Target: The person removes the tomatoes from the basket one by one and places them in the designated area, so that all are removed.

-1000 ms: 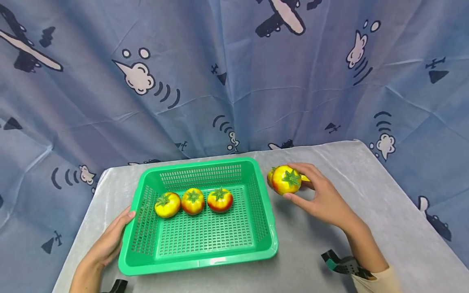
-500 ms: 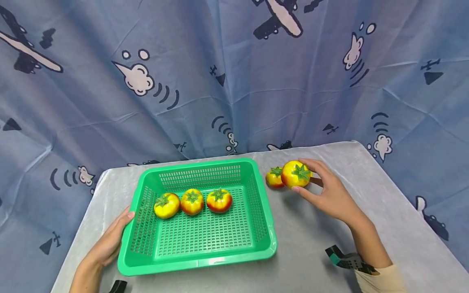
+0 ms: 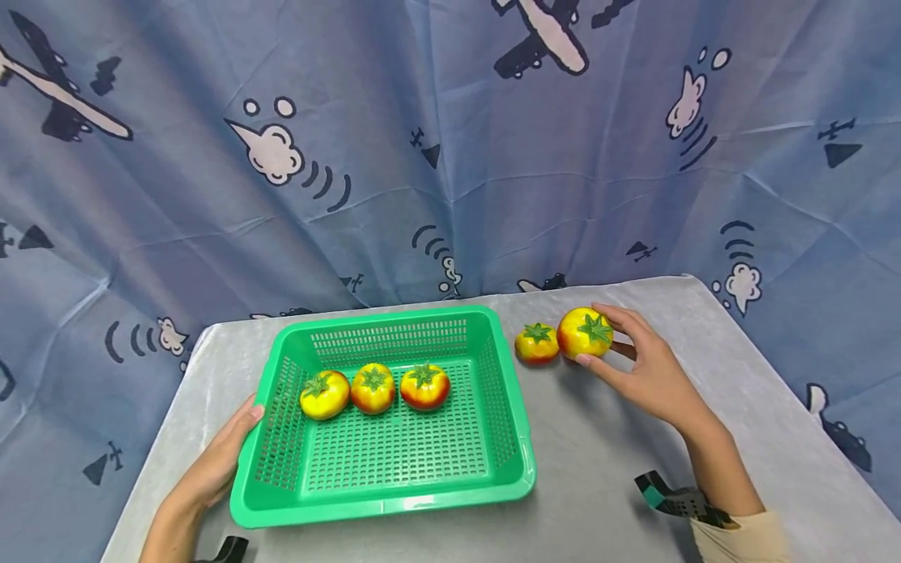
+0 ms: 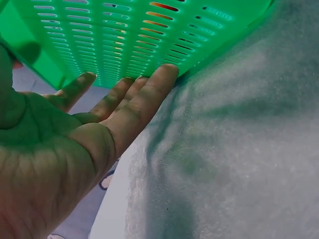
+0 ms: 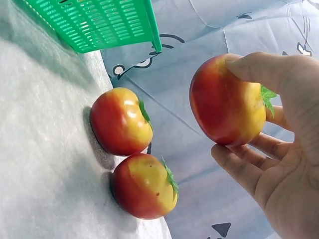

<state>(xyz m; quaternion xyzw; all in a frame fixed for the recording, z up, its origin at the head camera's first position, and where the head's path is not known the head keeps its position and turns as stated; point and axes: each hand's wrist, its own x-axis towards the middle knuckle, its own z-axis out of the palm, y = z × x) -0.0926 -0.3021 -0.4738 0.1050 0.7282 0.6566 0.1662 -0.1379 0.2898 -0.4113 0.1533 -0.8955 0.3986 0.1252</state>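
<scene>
My right hand [image 3: 651, 371] grips a yellow-and-red tomato [image 3: 584, 331] with a green leafy top, thumb on one side and fingers on the other. The right wrist view shows it raised off the table, beside two more tomatoes, one nearer the basket [image 5: 121, 122] and another [image 5: 144, 186] touching it. From the head, the held tomato mostly hides that second one. A green plastic basket [image 3: 383, 507] stands left of them, with three tomatoes [image 3: 373, 389] in a row inside. My left hand [image 3: 214, 461] holds its left side, thumb at the rim and fingers [image 4: 137, 107] against the slotted outer wall.
A pale grey cloth covers the table [image 3: 584, 485]. Behind it hangs a blue curtain [image 3: 450, 156] printed with airplanes and clouds, close to the table's back edge. A dark band [image 3: 679, 500] is on the right wrist.
My right hand has moved right with the tomato, away from the basket, uncovering the tomato on the table next to the basket. The left hand stays on the basket.
</scene>
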